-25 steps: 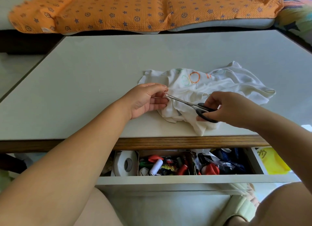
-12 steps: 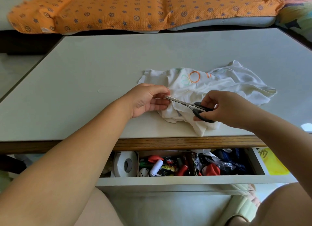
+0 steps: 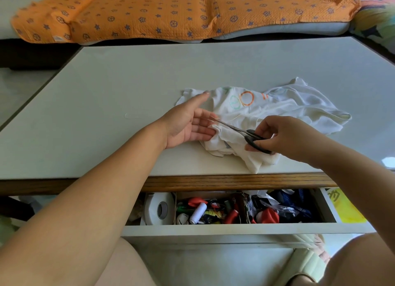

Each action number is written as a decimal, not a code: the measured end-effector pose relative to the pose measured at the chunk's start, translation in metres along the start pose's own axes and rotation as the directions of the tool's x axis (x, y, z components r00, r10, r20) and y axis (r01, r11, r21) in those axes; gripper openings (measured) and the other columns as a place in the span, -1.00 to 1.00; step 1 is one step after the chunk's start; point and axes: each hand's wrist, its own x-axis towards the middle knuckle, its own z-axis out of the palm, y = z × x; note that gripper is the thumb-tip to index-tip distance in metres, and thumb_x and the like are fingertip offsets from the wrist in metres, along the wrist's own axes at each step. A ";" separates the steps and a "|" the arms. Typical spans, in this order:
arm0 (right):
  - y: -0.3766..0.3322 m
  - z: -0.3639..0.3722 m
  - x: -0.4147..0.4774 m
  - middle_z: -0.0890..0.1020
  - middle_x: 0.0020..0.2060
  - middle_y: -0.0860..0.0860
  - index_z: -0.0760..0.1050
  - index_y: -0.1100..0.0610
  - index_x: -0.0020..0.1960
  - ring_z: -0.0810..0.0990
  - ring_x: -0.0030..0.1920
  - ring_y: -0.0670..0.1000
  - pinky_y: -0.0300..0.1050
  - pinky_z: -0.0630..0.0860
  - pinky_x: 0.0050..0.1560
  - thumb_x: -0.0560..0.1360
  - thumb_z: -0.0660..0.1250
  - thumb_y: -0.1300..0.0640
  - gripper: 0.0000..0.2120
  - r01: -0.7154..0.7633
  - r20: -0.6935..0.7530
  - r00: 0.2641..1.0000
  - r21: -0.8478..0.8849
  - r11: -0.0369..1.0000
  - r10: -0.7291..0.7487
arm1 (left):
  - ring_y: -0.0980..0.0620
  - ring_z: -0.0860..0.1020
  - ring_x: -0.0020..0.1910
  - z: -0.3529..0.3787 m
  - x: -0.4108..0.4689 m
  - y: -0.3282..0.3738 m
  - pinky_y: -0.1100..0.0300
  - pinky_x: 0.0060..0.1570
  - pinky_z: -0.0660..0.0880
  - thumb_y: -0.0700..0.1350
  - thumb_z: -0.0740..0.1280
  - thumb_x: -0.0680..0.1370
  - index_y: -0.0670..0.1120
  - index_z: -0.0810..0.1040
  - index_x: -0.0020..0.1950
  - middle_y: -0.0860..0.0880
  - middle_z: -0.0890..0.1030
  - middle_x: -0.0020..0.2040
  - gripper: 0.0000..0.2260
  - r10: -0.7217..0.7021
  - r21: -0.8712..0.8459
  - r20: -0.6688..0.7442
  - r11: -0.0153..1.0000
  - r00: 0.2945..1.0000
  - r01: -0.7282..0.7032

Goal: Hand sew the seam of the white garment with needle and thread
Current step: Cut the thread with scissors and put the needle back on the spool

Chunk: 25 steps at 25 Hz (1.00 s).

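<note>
The crumpled white garment (image 3: 284,112), printed with orange and green rings, lies on the white table (image 3: 128,89) near its front edge. A needle (image 3: 249,108) with pale thread lies on the cloth just below the rings. My right hand (image 3: 280,138) holds black-handled scissors (image 3: 245,132) by the loops, blades pointing left over the garment. My left hand (image 3: 190,123) is spread open, palm up, at the garment's left edge, with the blade tips close to its fingers. It holds nothing that I can see.
Below the table's wooden front edge (image 3: 213,182) a drawer (image 3: 235,230) stands pulled out, holding a white tape roll (image 3: 159,209), a white thread spool (image 3: 197,213) and several coloured spools. An orange patterned blanket (image 3: 171,9) lies beyond the table.
My left hand opened from a pinch at the scissor tips and its fingers spread outward. The scissors stayed over the garment in my right hand.
</note>
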 end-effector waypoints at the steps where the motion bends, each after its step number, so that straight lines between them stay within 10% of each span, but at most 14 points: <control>1: 0.000 -0.001 0.000 0.66 -0.30 -0.03 0.56 0.09 -0.11 0.50 -0.39 -0.10 -0.27 0.36 -0.35 0.32 0.56 -0.01 -0.72 -0.022 0.028 0.999 0.074 0.997 0.020 | -0.10 0.63 -0.14 -0.002 0.001 0.000 0.01 0.06 0.58 0.09 0.14 0.61 -0.27 0.60 0.09 -0.19 0.62 -0.11 -0.55 -0.011 -0.046 0.017 0.999 1.000 0.012; 6: 0.003 -0.002 0.003 0.63 -0.36 0.02 0.60 0.18 -0.13 0.50 -0.38 -0.04 -0.16 0.40 -0.31 0.15 0.56 -0.12 -0.54 -0.103 0.131 0.989 0.291 0.951 0.067 | 0.00 0.64 -0.12 -0.003 -0.001 -0.006 0.15 0.05 0.61 -0.35 0.26 0.56 -0.22 0.60 0.04 -0.15 0.65 -0.06 -0.85 0.063 0.077 0.054 0.995 0.997 -0.067; 25: 0.008 -0.007 -0.002 0.60 -0.37 -0.24 0.53 0.07 -0.08 0.50 -0.38 -0.26 -0.46 0.33 -0.44 0.34 0.55 0.00 -0.72 0.027 -0.015 0.999 -0.076 0.997 -0.028 | -0.21 0.69 -0.07 0.001 -0.003 -0.002 -0.04 0.03 0.63 -0.16 0.36 0.57 -0.15 0.62 -0.05 -0.14 0.64 -0.22 -0.92 0.069 0.041 -0.012 0.997 0.998 -0.068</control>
